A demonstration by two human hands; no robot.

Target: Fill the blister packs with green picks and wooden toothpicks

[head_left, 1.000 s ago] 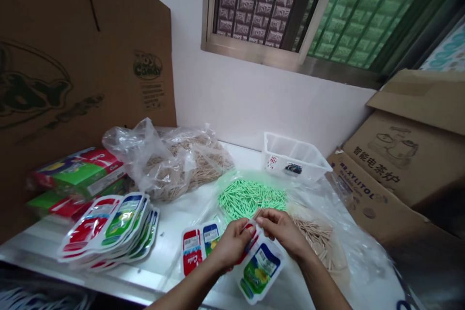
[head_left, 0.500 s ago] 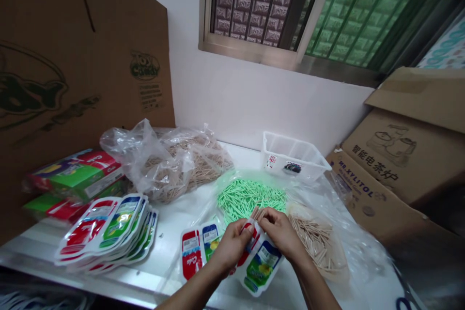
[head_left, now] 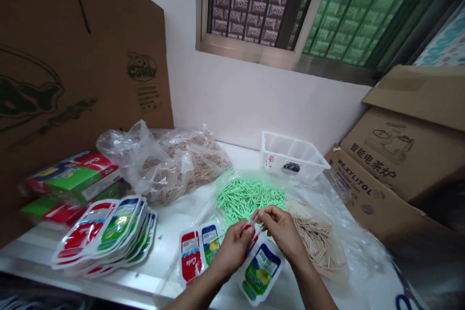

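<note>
My left hand (head_left: 234, 247) grips a twin plastic packet (head_left: 262, 270) by its red half, thumb on top. The packet's green-and-blue half hangs free to the right. At the top of the red half, my right hand (head_left: 278, 227) pinches thin brown sticks (head_left: 254, 215); their number is hard to tell. Just beyond both hands spreads a pile of light-green sticks (head_left: 250, 196) on clear plastic. To the right of my right hand lies a heap of brown sticks (head_left: 317, 242) in a clear bag. Another twin packet (head_left: 191, 256) rests left of my left hand, partly covered by my forearm.
A stack of twin packets (head_left: 90, 230) sits at the left of the white table (head_left: 145, 281). Behind it are wrapped colourful boxes (head_left: 78, 174) and a bag of brown sticks (head_left: 185, 164). A white basket (head_left: 292, 157) stands by the wall. Cardboard boxes (head_left: 378, 155) flank the right.
My right hand's fingers have lifted slightly off the packet's top edge, still pinching at the sticks. The packet has shifted a little downward in my left hand.
</note>
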